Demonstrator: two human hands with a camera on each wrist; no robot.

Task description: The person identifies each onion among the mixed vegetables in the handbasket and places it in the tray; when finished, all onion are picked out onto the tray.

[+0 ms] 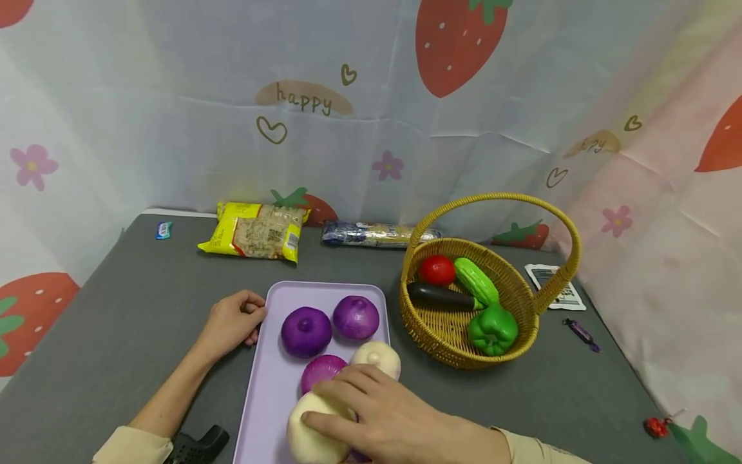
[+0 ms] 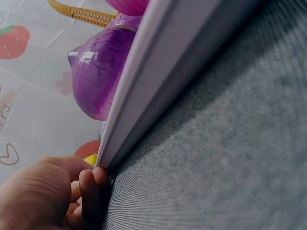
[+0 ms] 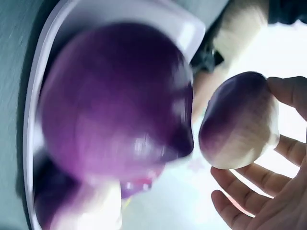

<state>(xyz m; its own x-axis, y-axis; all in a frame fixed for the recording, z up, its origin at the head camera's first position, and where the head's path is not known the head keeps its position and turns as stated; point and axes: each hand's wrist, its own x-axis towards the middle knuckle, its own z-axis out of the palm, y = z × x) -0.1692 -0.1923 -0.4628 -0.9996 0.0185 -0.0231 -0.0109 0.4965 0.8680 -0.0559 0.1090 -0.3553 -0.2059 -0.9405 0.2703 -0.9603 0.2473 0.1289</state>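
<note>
My right hand (image 1: 388, 412) grips a cream-white turnip (image 1: 315, 428) from above, over the near part of a lilac tray (image 1: 263, 393). In the right wrist view this turnip (image 3: 240, 122) shows a purple side, with the thumb and fingertips spread round it. At the tray's far left corner my left hand (image 1: 232, 322) pinches the rim between thumb and curled fingers. On the tray lie purple onions (image 1: 306, 332), another cream-white turnip (image 1: 377, 359) and a magenta onion (image 1: 322, 372) partly covered by the right hand. A large purple bulb (image 3: 117, 103) fills much of the right wrist view.
Right of the tray stands a wicker basket (image 1: 429, 341) with a tomato, an eggplant, a green pepper and a green gourd-like vegetable. Behind are a yellow bag (image 1: 261, 231) and a long shiny packet (image 1: 371, 234). A white packet (image 1: 553, 287) and small wrapped candies (image 1: 581, 335) lie right.
</note>
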